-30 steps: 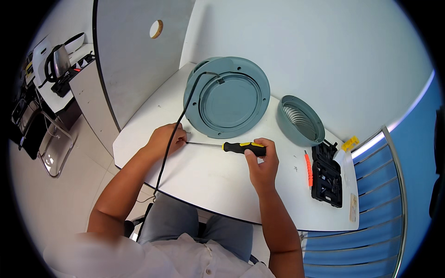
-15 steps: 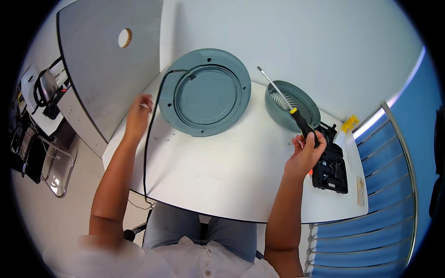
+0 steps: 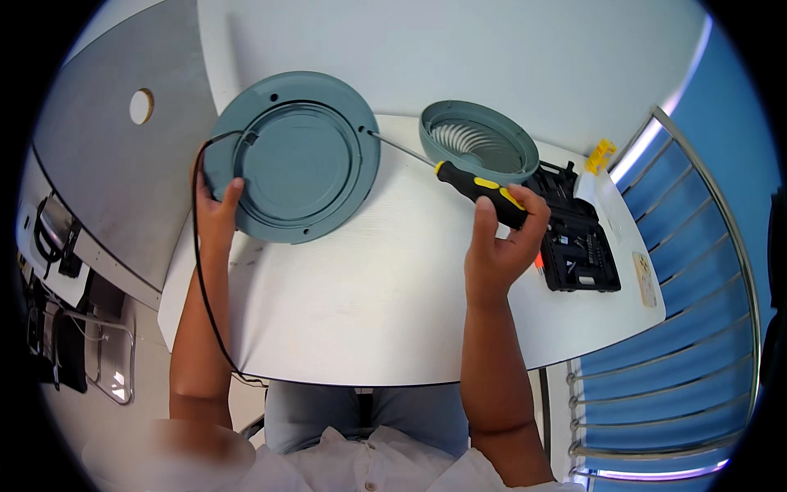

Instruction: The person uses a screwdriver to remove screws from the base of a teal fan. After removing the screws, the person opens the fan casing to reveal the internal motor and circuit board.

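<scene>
My left hand [image 3: 216,211] is closed on the left edge of a round grey-green plastic base [image 3: 299,168], thumb over its face and fingers mostly hidden behind. Screw holes dot the rim, and a black cord [image 3: 198,246] leaves the recess and runs down over my left forearm to the table's front edge. In my right hand [image 3: 504,246] is a black-and-yellow screwdriver [image 3: 477,187], gripped by the handle. Its shaft points up and left, with the tip at the hole on the base's right rim. Whether the tip touches a screw is hidden.
Behind the screwdriver stands a grey-green round housing [image 3: 484,152] with spiral ribs inside. Right of my right hand lies an open black tool case [image 3: 580,254] with bits. A yellow piece [image 3: 600,156] lies beyond it. Metal railing [image 3: 721,221] borders the right, a grey panel [image 3: 123,164] the left.
My left hand has taken hold of the base's left edge. My right hand has swung the screwdriver leftward, bringing its tip to the rim hole. The whole view has shifted.
</scene>
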A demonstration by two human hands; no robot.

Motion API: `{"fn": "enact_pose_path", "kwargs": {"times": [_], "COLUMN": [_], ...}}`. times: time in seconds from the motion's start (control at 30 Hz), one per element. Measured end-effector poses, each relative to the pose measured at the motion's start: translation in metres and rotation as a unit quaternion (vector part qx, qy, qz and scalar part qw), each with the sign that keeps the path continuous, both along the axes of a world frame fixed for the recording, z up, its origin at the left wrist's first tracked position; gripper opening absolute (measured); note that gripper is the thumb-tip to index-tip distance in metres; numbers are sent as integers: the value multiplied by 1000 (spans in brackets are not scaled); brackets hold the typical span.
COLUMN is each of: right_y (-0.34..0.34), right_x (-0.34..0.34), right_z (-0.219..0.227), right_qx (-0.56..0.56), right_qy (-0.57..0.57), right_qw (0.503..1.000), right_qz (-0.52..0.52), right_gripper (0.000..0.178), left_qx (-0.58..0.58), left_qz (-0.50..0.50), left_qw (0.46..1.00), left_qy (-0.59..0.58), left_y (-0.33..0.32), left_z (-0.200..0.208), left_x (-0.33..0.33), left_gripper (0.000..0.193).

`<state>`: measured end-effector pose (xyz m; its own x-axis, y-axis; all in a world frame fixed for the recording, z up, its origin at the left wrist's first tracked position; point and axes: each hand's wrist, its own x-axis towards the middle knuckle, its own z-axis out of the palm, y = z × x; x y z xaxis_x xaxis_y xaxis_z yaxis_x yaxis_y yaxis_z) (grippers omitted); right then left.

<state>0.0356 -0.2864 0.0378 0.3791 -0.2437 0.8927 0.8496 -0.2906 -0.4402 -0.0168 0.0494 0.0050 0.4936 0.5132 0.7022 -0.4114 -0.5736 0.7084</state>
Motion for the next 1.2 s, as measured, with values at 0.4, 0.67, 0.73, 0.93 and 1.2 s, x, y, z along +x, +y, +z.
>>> {"fn": "enact_pose_path", "kwargs": {"times": [0.4,0.67,0.73,0.93,1.2], "right_y": [9,16,20,21,20], "right_x": [-6,-18,-21,-18,-20], "right_z": [-1,-2,-3,-4,-5], "right_qx": [-92,-131,-83,-118,-132], "right_qy": [-52,-38,-35,-54,-31], "right_qw": [993,987,995,992,990], "right_qz": [-44,-85,-50,-6,-28], "right_gripper": [37,53,58,53,47], "left_qx": [-18,-30,-25,-29,-25], "left_qz": [16,9,4,-6,-7], "left_qw": [1000,999,1000,999,1000], "left_qy": [1,-6,-9,-16,-15], "left_y": [4,11,11,3,5], "left_z": [-6,-9,-10,-6,-6], "left_x": [2,3,4,4,4], "left_gripper": [59,61,61,61,61]}}
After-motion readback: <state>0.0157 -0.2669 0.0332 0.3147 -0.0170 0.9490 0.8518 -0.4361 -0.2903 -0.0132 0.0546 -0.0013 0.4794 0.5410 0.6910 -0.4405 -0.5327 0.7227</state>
